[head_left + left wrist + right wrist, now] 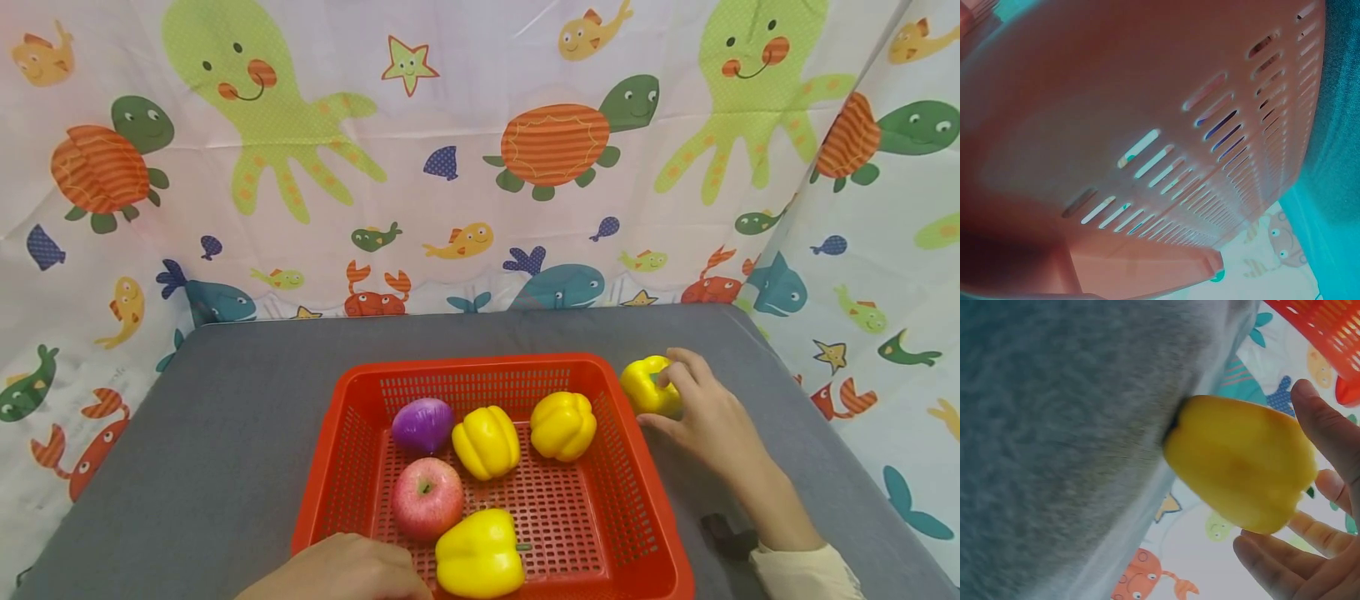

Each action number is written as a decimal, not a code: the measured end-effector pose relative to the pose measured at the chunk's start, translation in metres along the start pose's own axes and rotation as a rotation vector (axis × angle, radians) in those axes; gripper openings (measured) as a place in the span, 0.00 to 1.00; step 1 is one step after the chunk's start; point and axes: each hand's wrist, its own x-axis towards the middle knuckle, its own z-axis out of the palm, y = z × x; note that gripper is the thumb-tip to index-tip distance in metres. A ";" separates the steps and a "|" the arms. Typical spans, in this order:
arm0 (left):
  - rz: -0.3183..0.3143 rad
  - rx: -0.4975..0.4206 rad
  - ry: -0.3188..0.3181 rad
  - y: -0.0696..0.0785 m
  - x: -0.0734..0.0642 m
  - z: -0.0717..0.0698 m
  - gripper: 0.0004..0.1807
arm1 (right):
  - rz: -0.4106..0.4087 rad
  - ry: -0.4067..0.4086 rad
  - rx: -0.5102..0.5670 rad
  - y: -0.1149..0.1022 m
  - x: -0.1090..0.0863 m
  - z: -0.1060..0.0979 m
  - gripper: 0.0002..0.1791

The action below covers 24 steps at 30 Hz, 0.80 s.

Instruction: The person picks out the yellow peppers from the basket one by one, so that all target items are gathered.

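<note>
A red plastic basket [337,417] stands on the grey table. Inside it lie a purple onion [423,426], a red apple [427,498] and several yellow bell peppers [486,442]. My left hand [345,571] holds the basket's near left rim; its fingertips are cut off by the frame. The left wrist view is filled by the basket's slotted wall [1085,81]. Outside the basket, to its right, another yellow bell pepper [1235,462] sits on the table. Around it my right hand [708,412] is spread, thumb on one side and fingers on the other, with fingertips close to its surface.
Grey cloth covers the table [240,400]. A curtain [465,100] printed with sea animals hangs behind it and along both sides. Beneath my right forearm lies a small dark object [723,533], perhaps a shadow.
</note>
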 end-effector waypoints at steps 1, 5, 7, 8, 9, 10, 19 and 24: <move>-0.003 -0.002 -0.002 0.000 0.000 0.000 0.12 | -0.003 0.007 -0.002 -0.001 0.000 -0.002 0.32; 0.001 0.010 0.002 0.000 0.000 0.000 0.11 | -0.024 0.040 -0.006 -0.006 0.003 -0.010 0.33; -0.002 0.007 -0.002 0.000 0.000 0.000 0.11 | -0.044 0.060 -0.006 -0.009 0.004 -0.014 0.32; 0.001 0.010 0.000 0.001 0.000 0.000 0.11 | -0.053 0.065 -0.004 -0.012 0.005 -0.016 0.31; 0.000 0.011 0.000 0.001 0.000 0.000 0.11 | -0.060 0.065 0.002 -0.015 0.006 -0.018 0.30; -0.001 0.012 0.000 0.001 0.000 0.000 0.11 | -0.069 0.065 0.009 -0.019 0.007 -0.020 0.29; -0.021 0.008 0.007 0.004 0.000 0.001 0.11 | -0.297 0.004 0.039 -0.054 0.021 -0.023 0.24; -0.033 0.002 0.008 0.008 0.001 0.000 0.09 | -0.419 -0.089 0.021 -0.069 0.025 -0.014 0.28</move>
